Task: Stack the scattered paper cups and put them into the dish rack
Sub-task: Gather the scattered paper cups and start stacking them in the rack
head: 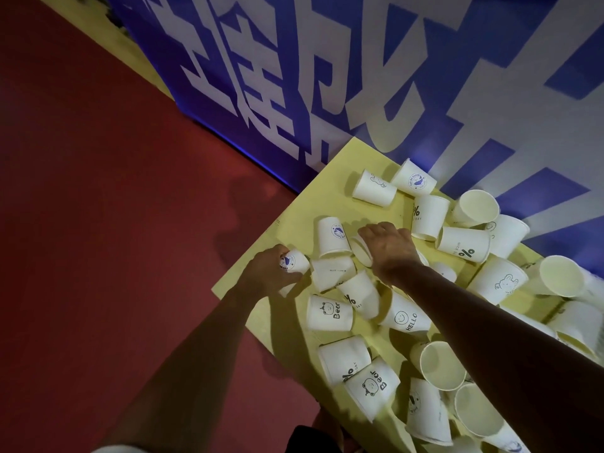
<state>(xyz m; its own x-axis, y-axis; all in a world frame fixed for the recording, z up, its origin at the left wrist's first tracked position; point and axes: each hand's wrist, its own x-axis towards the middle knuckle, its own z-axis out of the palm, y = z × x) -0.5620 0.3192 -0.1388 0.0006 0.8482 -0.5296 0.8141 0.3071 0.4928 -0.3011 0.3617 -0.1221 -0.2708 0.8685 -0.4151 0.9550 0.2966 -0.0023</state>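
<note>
Curling closed around a small white paper cup with a blue round logo [293, 261], the fingers of the left hand [268, 273] grip it near the left edge of the pale yellow tabletop [294, 207]; the cup lies on its side, its long axis running left to right, and the fingers cover its left end. The right hand [389, 248] is seen from the back, fingers bent downward over a plain white paper cup [362, 250] lying on its side; whether they actually clasp it cannot be told, since the hand hides most of the cup. Around both hands, many white printed paper cups lie scattered at mixed angles, among them a "Bear" cup [329, 313] and a "HELLO" smiley cup [404, 317]. Cups at the right and bottom edges are cut off. A blue-and-white lettered banner [327, 76] stands behind the table, above a red floor [98, 223].
</note>
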